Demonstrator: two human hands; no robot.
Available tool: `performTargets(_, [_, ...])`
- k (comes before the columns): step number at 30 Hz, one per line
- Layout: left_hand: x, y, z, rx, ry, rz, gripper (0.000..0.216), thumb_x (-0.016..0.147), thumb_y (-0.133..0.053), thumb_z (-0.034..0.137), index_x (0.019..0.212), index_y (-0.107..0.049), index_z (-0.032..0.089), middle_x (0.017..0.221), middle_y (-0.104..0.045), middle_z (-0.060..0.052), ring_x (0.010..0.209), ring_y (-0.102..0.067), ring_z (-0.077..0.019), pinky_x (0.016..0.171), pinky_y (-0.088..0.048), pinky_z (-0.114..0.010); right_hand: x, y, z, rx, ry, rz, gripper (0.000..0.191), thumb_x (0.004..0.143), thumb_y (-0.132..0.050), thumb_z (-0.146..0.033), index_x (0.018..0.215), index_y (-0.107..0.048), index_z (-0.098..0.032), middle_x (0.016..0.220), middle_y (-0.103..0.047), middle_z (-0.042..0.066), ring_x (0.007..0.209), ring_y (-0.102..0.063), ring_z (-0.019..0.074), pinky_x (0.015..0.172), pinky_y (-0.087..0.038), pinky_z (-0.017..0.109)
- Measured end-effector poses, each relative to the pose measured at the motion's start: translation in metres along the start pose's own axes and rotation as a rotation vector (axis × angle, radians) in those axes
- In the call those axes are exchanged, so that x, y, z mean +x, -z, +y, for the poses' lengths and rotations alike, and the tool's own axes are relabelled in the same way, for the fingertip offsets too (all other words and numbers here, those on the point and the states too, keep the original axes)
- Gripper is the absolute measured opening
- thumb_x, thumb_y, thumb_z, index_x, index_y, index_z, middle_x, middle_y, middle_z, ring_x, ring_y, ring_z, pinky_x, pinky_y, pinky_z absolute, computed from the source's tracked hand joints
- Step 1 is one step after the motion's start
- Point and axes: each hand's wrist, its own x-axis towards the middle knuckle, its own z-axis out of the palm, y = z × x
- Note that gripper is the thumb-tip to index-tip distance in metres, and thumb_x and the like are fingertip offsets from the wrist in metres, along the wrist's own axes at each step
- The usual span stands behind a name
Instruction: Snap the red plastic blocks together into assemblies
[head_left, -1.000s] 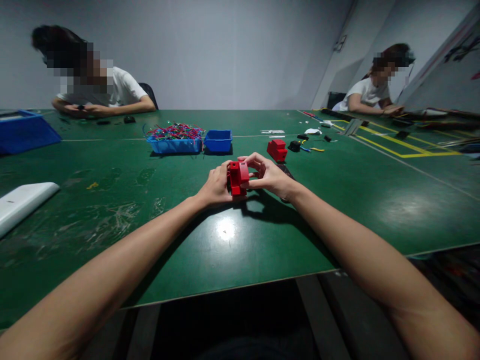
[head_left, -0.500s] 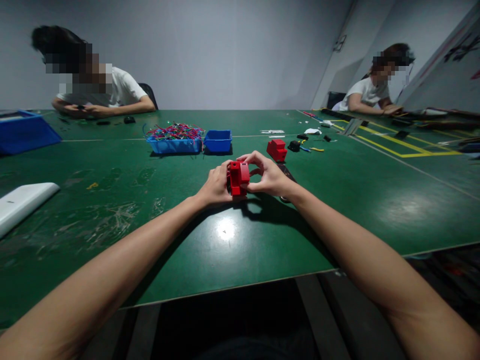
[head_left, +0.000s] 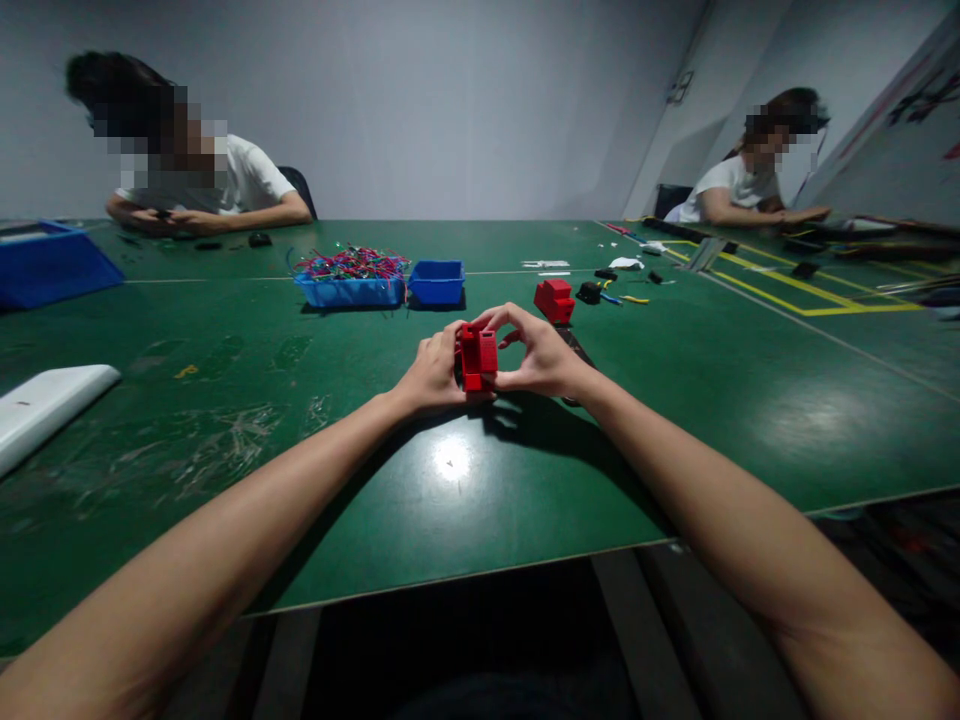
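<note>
A small red plastic block (head_left: pixel 478 358) is gripped between both my hands just above the green table (head_left: pixel 225 380). My left hand (head_left: pixel 431 375) wraps its left side with closed fingers. On its right, my right hand (head_left: pixel 536 355) pinches the block's edge with thumb and curled fingers. A second red block (head_left: pixel 554 299) lies on the table just beyond my right hand.
Further back stand a blue tray of coloured wires (head_left: pixel 349 277) and a small blue bin (head_left: pixel 437 281). Small black and yellow parts (head_left: pixel 600 290) lie at the right. A white flat object (head_left: pixel 45 405) and a blue bin (head_left: pixel 49 265) sit at left. Two people sit at the far side.
The red block has turned slightly in my hands, now showing a ribbed face. My right fingers have closed tighter on it. The person at far right has stretched an arm out.
</note>
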Motion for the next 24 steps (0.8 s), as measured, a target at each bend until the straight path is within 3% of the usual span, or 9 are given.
performTargets(9, [0.0008, -0.0018, -0.0027, -0.016, -0.027, 0.014, 0.110, 0.056, -0.079, 0.065, 0.142, -0.027, 0.019, 0.134, -0.050, -0.019, 0.120, -0.053, -0.0370, 0.099, -0.042, -0.052, -0.0007, 0.0011, 0.0093, 0.034, -0.032, -0.025, 0.046, 0.062, -0.077, -0.017, 0.098, -0.048, -0.022, 0.129, -0.054, 0.010, 0.122, -0.054, 0.0256, 0.084, -0.051, 0.036])
performTargets(17, [0.0011, -0.0002, 0.0006, -0.020, -0.041, 0.000, 0.107, 0.060, -0.078, 0.062, 0.143, -0.025, 0.021, 0.137, -0.048, -0.018, 0.122, -0.052, -0.0371, 0.100, -0.041, -0.053, -0.0017, 0.0032, 0.0068, 0.192, -0.105, -0.094, 0.047, 0.066, -0.079, -0.025, 0.098, -0.044, -0.023, 0.133, -0.051, 0.012, 0.124, -0.054, 0.0257, 0.087, -0.055, 0.038])
performTargets(24, [0.0012, 0.0002, 0.0024, -0.035, -0.036, 0.001, 0.107, 0.060, -0.078, 0.064, 0.142, -0.026, 0.019, 0.137, -0.049, -0.019, 0.122, -0.053, -0.0376, 0.100, -0.041, -0.053, -0.0027, 0.0032, 0.0074, 0.291, -0.103, -0.094, 0.047, 0.065, -0.081, -0.024, 0.093, -0.043, -0.023, 0.127, -0.055, 0.009, 0.124, -0.054, 0.0241, 0.103, -0.049, 0.046])
